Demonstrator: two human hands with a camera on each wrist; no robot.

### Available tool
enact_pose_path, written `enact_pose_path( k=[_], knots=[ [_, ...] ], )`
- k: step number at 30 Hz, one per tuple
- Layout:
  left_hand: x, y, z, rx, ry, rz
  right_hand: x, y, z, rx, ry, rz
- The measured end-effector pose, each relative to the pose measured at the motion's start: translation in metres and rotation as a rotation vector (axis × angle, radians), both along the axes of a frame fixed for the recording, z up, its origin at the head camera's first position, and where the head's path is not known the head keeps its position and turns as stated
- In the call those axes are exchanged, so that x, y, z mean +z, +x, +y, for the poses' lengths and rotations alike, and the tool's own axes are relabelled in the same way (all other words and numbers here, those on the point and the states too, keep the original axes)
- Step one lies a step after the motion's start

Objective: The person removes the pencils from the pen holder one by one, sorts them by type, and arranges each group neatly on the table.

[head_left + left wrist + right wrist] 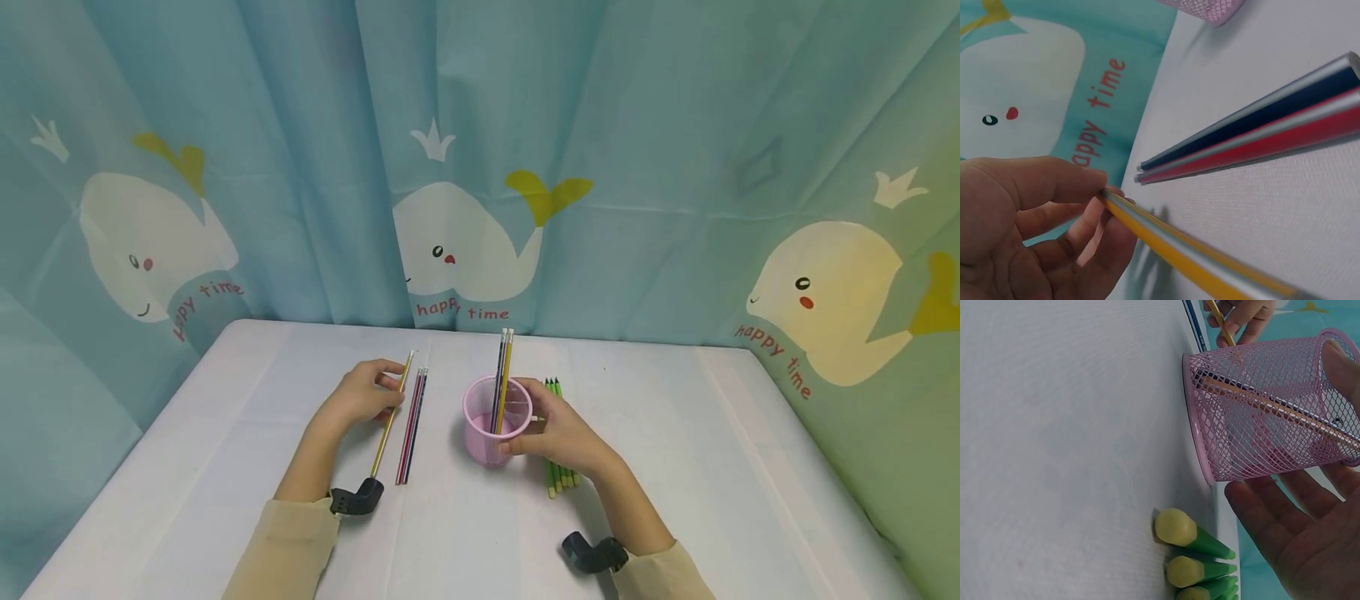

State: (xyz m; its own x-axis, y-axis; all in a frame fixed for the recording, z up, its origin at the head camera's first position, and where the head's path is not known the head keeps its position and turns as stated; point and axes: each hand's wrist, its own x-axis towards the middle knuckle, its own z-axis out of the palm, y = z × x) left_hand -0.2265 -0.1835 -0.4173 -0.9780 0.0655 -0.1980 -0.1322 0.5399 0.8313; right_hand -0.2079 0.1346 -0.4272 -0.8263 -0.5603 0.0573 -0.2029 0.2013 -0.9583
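Note:
My left hand (363, 393) pinches a yellow-and-silver striped pencil (1175, 250) between thumb and fingertips, near its far end. Just to the right of that pencil lie a red striped pencil (408, 433) and a dark blue striped pencil (417, 421), side by side on the table. My right hand (566, 435) grips a pink mesh pencil cup (1260, 412) from its right side, the thumb at the rim. Inside the cup lean a dark pencil (498, 367) and a yellow pencil (507, 367), their ends above the rim.
Several green pencils (557, 479) with yellowish ends lie on the table, partly beneath my right hand. The white-covered table (675, 433) reaches back to a blue curtain (645, 125) printed with whales. Each wrist carries a black camera.

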Motion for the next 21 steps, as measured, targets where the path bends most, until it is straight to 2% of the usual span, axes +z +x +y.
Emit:
enact_pose_path(
  k=[14, 21],
  knots=[
    [-0.01, -0.001, 0.0, -0.006, 0.013, -0.032, -0.001, -0.001, 0.0, -0.004, 0.005, 0.005],
    [-0.012, -0.001, 0.002, 0.014, 0.007, -0.05, -0.002, -0.001, 0.0, -0.002, 0.002, 0.01]
  ],
)
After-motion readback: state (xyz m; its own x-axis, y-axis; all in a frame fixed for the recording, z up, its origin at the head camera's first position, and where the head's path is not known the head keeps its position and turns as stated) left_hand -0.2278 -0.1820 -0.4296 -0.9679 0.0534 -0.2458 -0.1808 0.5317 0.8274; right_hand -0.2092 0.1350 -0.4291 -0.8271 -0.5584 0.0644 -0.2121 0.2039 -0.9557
